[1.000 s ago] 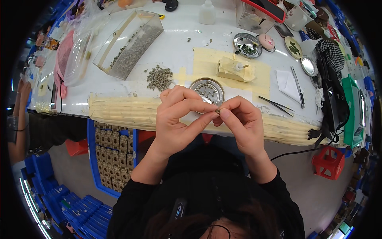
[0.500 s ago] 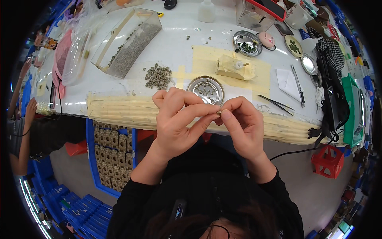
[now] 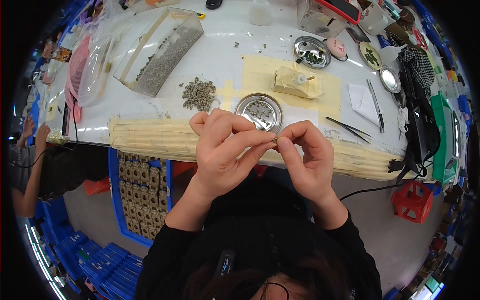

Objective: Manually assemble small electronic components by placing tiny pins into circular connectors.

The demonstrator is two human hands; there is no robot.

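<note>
My left hand [image 3: 224,150] and my right hand [image 3: 309,162] meet just above the table's padded front edge. Between their thumbs and forefingers they pinch one tiny metallic part [image 3: 275,141], mostly covered by the fingertips. Right behind the fingers stands a round metal dish [image 3: 278,112] holding several small parts like those in the heap [image 3: 199,95] to its left. Black tweezers [image 3: 348,130] lie to the right of my right hand. Beyond the dish is a tape-wrapped block [image 3: 292,82] with a small white nozzle on top.
A clear bin [image 3: 172,62] of small parts lies tilted at the back left. A metal dish of dark green pieces [image 3: 312,52], a white cloth [image 3: 361,102] and a pen [image 3: 375,105] are on the right. Below the edge sits a blue tray [image 3: 116,200]; a red stool [image 3: 412,202] stands right.
The tiny part has turned slightly between my fingertips and shows less. Both hands stay in nearly the same place. At the far left, another person's hands have moved a little.
</note>
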